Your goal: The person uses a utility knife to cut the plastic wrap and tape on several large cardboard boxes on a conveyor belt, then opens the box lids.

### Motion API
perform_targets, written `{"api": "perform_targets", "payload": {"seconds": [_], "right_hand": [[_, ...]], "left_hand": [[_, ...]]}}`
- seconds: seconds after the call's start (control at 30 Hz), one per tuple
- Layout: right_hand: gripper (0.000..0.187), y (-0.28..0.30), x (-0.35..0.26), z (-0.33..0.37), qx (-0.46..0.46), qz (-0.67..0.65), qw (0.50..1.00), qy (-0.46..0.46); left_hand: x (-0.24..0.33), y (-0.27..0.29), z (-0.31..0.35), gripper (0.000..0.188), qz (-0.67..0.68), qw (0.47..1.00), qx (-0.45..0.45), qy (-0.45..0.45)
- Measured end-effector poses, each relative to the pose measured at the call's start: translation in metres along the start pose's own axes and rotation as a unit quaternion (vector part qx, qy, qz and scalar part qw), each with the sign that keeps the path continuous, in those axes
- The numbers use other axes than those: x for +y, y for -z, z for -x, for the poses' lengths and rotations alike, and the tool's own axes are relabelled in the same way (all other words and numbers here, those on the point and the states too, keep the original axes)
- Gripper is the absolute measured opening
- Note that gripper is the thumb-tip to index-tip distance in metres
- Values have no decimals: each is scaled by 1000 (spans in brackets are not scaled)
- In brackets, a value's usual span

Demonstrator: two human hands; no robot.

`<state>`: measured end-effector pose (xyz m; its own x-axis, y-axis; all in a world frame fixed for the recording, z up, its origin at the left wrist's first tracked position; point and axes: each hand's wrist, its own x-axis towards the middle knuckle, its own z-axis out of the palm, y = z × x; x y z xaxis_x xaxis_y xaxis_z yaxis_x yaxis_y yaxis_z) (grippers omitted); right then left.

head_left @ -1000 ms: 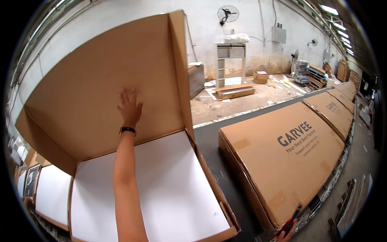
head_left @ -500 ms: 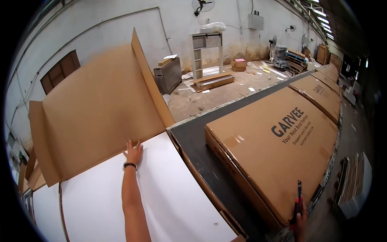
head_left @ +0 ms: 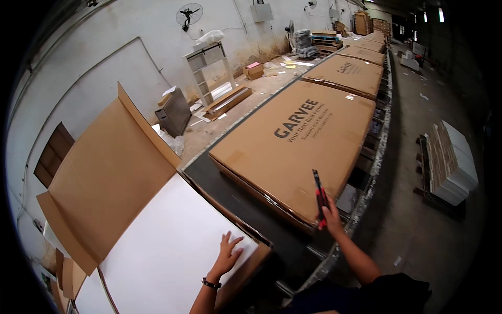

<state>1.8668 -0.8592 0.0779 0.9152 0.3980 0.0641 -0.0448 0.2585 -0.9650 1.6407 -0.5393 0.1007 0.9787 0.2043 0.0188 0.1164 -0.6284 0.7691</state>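
My left hand, with a dark band on its wrist, rests with fingers spread on a white panel. The panel lies inside an opened cardboard carton, near its right end. On the far side, the carton's large brown flap stands raised. My right hand grips a red and black utility knife, whose dark tip points up and away. Behind the knife lies a closed, taped cardboard box with dark printing. A gap of dark conveyor belt separates it from the opened carton.
More closed boxes line the belt into the distance. A rough metal edge runs along the conveyor's right side. White boards are stacked on the floor at right. Beyond the belt stand a shelf frame and a dark cabinet.
My left hand has moved from beside the raised flap to the panel's near right part. My right hand and knife have come further into view. The view has swung right.
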Motion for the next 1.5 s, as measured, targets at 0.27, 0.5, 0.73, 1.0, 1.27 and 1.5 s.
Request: {"api": "perform_targets", "payload": {"seconds": [0.27,0.5,0.73,1.0,1.27,1.5], "right_hand": [[49,0,17,135,72,-28,997,-19],[39,123,-1,254,88,385,919,9],[39,157,-65,185,21,496,857,137],[47,123,-36,110,-231,41,955,-180],[46,95,-36,108,-165,-29,966,-196],[50,47,-29,109,-93,-57,970,-216]], "left_hand": [[97,-99,-85,41,0,977,92,-194],[137,-183,-128,75,-285,946,11,-157],[111,-199,-119,88,-229,965,81,-96],[112,-224,-97,89,-152,973,168,40],[96,-224,-83,82,-42,982,171,-68],[93,-221,-84,82,-49,992,116,-11]]}}
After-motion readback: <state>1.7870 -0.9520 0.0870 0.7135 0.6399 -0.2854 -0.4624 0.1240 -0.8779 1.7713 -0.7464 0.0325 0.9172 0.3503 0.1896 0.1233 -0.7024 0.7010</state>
